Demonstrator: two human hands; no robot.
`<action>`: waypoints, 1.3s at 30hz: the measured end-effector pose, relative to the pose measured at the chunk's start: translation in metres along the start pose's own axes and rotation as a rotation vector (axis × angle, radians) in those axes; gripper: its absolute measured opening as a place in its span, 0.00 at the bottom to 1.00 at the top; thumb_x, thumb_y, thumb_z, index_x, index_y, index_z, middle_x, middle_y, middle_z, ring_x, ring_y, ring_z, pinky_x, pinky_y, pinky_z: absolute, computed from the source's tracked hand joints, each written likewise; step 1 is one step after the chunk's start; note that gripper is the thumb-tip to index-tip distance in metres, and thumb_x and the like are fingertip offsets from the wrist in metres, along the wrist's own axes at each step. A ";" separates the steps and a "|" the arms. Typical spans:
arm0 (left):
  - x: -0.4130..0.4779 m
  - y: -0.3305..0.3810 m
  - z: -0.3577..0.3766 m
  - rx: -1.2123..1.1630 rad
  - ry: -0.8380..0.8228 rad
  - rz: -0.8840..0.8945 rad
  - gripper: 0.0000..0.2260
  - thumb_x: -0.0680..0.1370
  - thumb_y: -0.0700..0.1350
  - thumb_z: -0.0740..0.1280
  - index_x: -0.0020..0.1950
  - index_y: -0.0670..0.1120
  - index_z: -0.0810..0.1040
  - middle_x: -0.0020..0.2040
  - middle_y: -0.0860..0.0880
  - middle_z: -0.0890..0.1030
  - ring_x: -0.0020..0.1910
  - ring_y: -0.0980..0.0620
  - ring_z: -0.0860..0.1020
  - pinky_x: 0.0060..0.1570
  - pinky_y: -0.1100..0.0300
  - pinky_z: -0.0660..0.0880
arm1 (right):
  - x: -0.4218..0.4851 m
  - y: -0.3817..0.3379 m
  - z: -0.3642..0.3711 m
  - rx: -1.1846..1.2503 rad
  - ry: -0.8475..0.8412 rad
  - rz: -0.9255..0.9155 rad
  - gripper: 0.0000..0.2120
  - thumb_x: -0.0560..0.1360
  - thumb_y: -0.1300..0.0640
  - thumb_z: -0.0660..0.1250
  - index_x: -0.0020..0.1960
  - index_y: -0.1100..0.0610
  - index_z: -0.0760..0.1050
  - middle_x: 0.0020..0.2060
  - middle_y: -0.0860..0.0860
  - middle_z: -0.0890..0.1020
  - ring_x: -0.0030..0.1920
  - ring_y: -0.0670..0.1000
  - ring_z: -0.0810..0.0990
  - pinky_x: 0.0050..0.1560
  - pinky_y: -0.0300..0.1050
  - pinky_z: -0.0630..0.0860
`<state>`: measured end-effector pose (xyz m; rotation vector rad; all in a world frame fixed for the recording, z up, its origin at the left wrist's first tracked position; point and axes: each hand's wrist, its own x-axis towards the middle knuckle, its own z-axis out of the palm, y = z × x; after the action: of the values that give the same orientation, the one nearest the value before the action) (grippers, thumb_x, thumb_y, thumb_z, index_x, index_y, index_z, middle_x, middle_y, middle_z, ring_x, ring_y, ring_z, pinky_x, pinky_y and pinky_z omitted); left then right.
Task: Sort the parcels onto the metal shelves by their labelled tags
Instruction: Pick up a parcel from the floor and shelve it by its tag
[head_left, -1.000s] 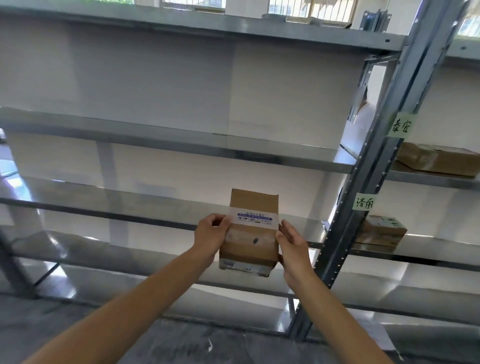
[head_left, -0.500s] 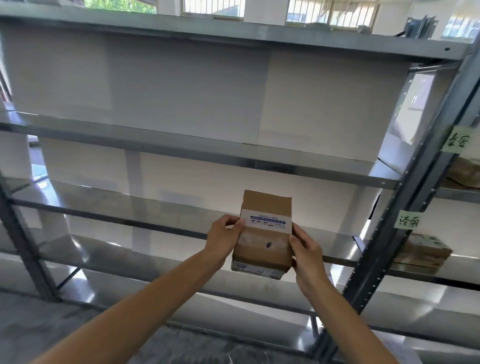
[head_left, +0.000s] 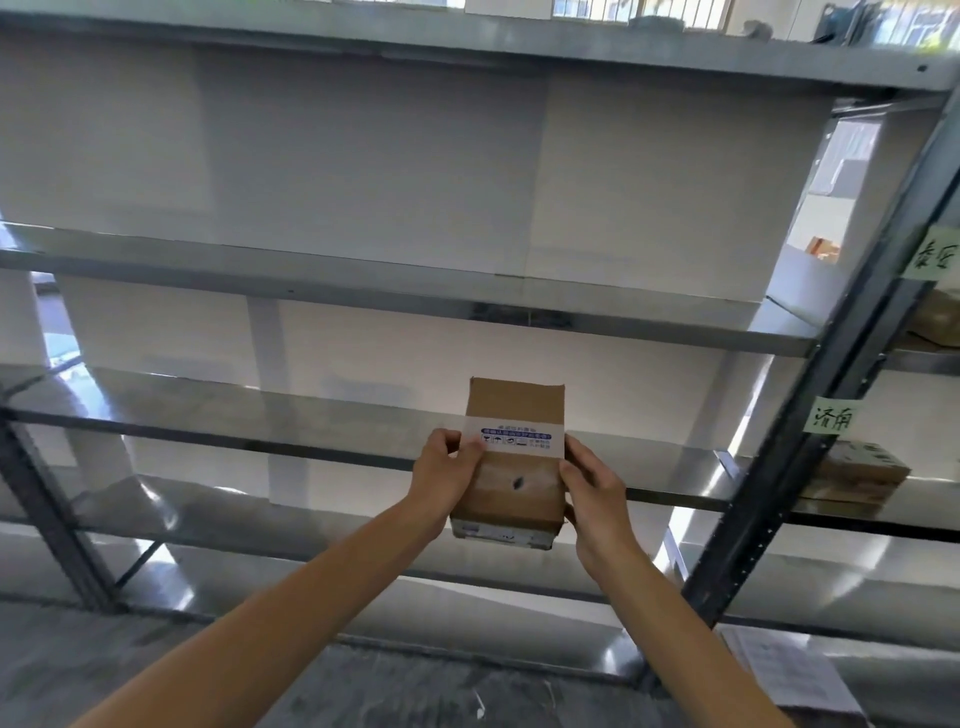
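Over shelf (head_left: 311, 421), perhaps — hands (head_left: 447, 480) (head_left: 597, 496) hold parcel (head_left: 519, 493).

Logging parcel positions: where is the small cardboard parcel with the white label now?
Head view, right of centre: the cardboard parcel is held between the left hand and right hand, before a metal shelf, left of the tagged upright.

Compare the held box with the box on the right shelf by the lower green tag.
The held box is gripped by the left hand and right hand, off the shelves; the shelf box rests on one. The held box is upright; the shelf box lies flat. Both are brown cardboard.
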<state>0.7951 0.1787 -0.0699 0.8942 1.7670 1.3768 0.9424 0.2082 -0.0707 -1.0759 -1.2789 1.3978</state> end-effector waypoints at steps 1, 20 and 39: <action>0.001 0.000 0.001 0.010 -0.001 -0.001 0.13 0.78 0.52 0.62 0.59 0.49 0.66 0.57 0.48 0.76 0.52 0.50 0.75 0.52 0.55 0.74 | 0.000 0.000 0.000 -0.007 -0.002 -0.005 0.14 0.80 0.60 0.58 0.62 0.48 0.73 0.49 0.42 0.78 0.52 0.47 0.76 0.57 0.49 0.75; -0.009 0.011 0.023 0.215 -0.004 0.106 0.24 0.73 0.56 0.68 0.64 0.48 0.66 0.54 0.52 0.73 0.51 0.52 0.73 0.54 0.54 0.74 | -0.004 0.000 -0.022 0.012 0.023 -0.043 0.14 0.80 0.57 0.56 0.64 0.46 0.71 0.55 0.46 0.76 0.56 0.50 0.75 0.54 0.47 0.76; -0.001 0.010 0.021 -0.256 -0.429 -0.183 0.32 0.69 0.64 0.65 0.69 0.51 0.65 0.65 0.45 0.74 0.61 0.43 0.75 0.58 0.43 0.75 | 0.006 0.002 -0.065 0.354 -0.091 0.044 0.18 0.79 0.60 0.59 0.68 0.52 0.69 0.62 0.53 0.76 0.62 0.56 0.75 0.60 0.60 0.74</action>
<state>0.8149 0.1902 -0.0640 0.7953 1.2817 1.1570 1.0051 0.2261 -0.0776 -0.8099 -1.0237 1.6480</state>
